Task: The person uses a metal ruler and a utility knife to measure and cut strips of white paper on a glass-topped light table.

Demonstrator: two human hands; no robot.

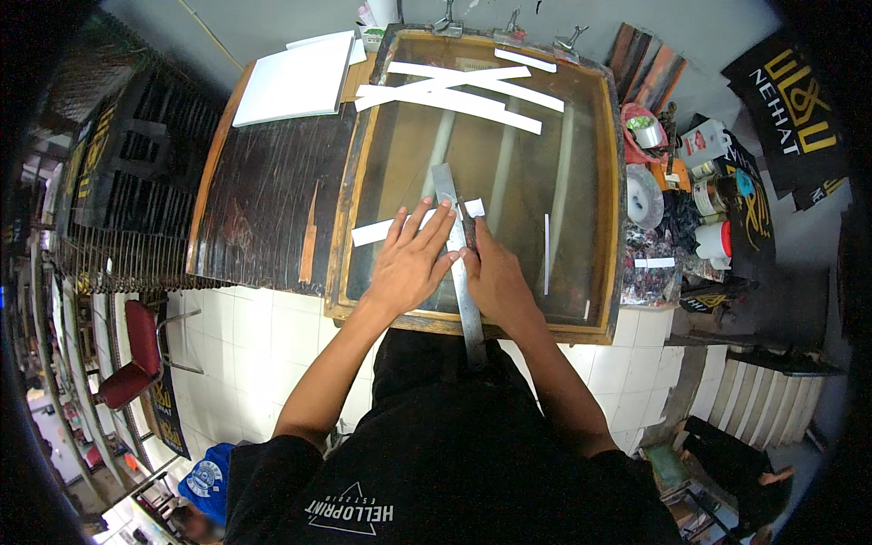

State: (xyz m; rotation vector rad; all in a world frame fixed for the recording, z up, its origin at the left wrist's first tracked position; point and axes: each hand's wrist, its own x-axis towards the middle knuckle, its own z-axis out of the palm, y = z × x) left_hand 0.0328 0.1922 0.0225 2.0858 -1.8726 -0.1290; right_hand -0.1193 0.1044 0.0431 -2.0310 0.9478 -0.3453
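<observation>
A steel ruler [468, 313] lies lengthwise on the glass-topped table, its near end past the front edge. My left hand [413, 259] is spread flat, fingers pressing on a white paper strip [371, 233] and the ruler's left side. My right hand [495, 277] is closed round a slim dark cutter knife [467, 227], held against the ruler's right edge. The strip passes under the ruler, and its right end [474, 208] shows beside the knife. The knife's tip is too small to make out. My right fingers partly cover its handle.
Several loose paper strips [454, 95] lie across the table's far part, with a thin sliver [547, 254] at right. A white paper stack [295, 82] rests on the dark wooden board [263, 200] at left. Tubs and a tape roll [647, 133] crowd the right side. Metal clamps [447, 23] line the back.
</observation>
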